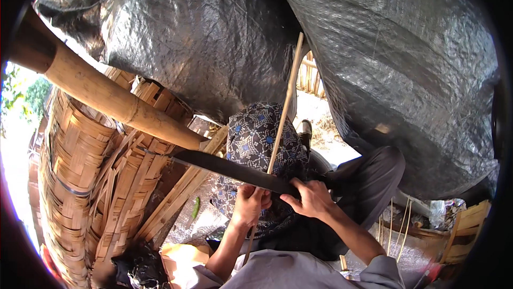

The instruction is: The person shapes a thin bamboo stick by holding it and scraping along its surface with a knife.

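My left hand [248, 206] is closed round a long, thin bamboo stick [286, 104]. The stick slants from my lap up past a bundle of dark patterned cloth [254, 134]. In my right hand [312, 199] is the near end of a long dark-bladed machete [230, 168], whose handle is mostly hidden by the fingers. The blade reaches far to the left and crosses the stick just above my left hand. Whether its edge has cut into the stick, I cannot tell.
Rolled woven bamboo mats [75, 166] stand at the left, below a thick bamboo pole [128, 108]. Dark plastic sheeting [395, 64] hangs ahead and to the right. Split bamboo lengths [184, 195] lean beside my lap. Thin sticks [404, 227] and a wooden frame [466, 230] are at the lower right.
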Tool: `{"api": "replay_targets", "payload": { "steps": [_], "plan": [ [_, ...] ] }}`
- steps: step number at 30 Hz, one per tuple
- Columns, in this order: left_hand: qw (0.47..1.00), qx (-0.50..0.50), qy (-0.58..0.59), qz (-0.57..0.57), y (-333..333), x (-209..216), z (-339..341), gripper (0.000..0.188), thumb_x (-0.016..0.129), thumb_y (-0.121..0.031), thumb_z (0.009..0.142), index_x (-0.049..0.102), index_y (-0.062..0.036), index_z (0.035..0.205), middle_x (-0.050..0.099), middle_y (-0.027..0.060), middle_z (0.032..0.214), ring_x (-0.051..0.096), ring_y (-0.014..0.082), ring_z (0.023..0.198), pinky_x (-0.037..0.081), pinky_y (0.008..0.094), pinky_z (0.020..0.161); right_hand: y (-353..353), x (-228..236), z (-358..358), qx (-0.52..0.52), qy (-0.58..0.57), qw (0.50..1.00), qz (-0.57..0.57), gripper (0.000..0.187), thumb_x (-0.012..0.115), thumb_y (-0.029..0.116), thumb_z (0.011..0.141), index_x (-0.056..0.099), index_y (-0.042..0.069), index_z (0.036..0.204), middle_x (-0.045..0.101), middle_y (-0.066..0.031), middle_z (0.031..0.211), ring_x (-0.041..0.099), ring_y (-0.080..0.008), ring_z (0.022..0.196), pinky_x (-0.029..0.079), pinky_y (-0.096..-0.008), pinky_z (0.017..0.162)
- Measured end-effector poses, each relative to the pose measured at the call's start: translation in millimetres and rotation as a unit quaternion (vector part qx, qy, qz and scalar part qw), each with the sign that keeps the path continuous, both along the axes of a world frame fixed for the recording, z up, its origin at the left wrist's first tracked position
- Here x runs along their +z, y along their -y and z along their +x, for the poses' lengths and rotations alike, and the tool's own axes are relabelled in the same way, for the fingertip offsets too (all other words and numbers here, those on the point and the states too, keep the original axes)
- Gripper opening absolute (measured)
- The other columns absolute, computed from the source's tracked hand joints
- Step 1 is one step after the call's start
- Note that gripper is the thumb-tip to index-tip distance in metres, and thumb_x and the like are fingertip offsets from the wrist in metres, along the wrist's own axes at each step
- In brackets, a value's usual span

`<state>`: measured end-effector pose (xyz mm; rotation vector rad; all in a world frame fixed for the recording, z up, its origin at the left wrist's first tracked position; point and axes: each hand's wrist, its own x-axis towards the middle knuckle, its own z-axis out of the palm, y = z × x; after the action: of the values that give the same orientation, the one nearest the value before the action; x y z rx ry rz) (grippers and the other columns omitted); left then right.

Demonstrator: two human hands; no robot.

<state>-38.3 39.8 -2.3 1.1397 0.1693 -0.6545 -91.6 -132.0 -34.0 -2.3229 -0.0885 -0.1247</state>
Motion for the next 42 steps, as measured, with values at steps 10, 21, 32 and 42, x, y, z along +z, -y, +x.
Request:
{"api": "replay_targets", "payload": {
  "steps": [10,21,32,42],
  "plan": [
    [0.997,-0.046,-0.061,-0.008,13,-24,36,0.014,0.047,-0.019,0.094,0.047,-0.0086,0.085,0.037,-0.0036,0.064,0.029,0.0042,0.046,0.025,0.0204,0.041,30,20,41,0.012,0.029,0.979,-0.202,0.048,0.053,0.057,0.08,0.057,0.011,0.089,0.056,-0.0114,0.048,0.059,-0.0308,0.045,0.046,-0.04,0.041],
    [0.989,-0.08,-0.111,0.057,14,-45,15,0.019,0.046,-0.019,0.095,0.051,-0.0034,0.085,0.037,-0.0038,0.06,0.03,0.0044,0.044,0.024,0.0214,0.039,30,-29,38,0.047,-0.048,0.982,-0.175,0.05,0.054,0.057,0.079,0.056,0.007,0.081,0.057,-0.0137,0.05,0.059,-0.0333,0.047,0.047,-0.0418,0.043],
    [0.896,-0.111,0.342,0.262,-4,-81,12,0.014,0.049,-0.013,0.092,0.057,-0.0018,0.089,0.049,-0.001,0.06,0.043,0.0045,0.047,0.032,0.0197,0.039,22,-33,45,0.101,-0.029,0.984,-0.145,0.048,0.059,0.057,0.076,0.058,0.008,0.078,0.053,-0.0137,0.046,0.059,-0.0334,0.046,0.047,-0.0415,0.042],
    [0.992,-0.04,-0.001,0.122,15,-61,51,0.02,0.046,-0.021,0.095,0.054,-0.0038,0.088,0.047,-0.0019,0.063,0.035,0.0018,0.045,0.026,0.0167,0.038,44,-24,105,0.097,-0.034,0.971,-0.218,0.053,0.056,0.061,0.076,0.059,0.009,0.085,0.053,-0.0118,0.047,0.058,-0.0336,0.048,0.046,-0.0419,0.045]
  ]
}}
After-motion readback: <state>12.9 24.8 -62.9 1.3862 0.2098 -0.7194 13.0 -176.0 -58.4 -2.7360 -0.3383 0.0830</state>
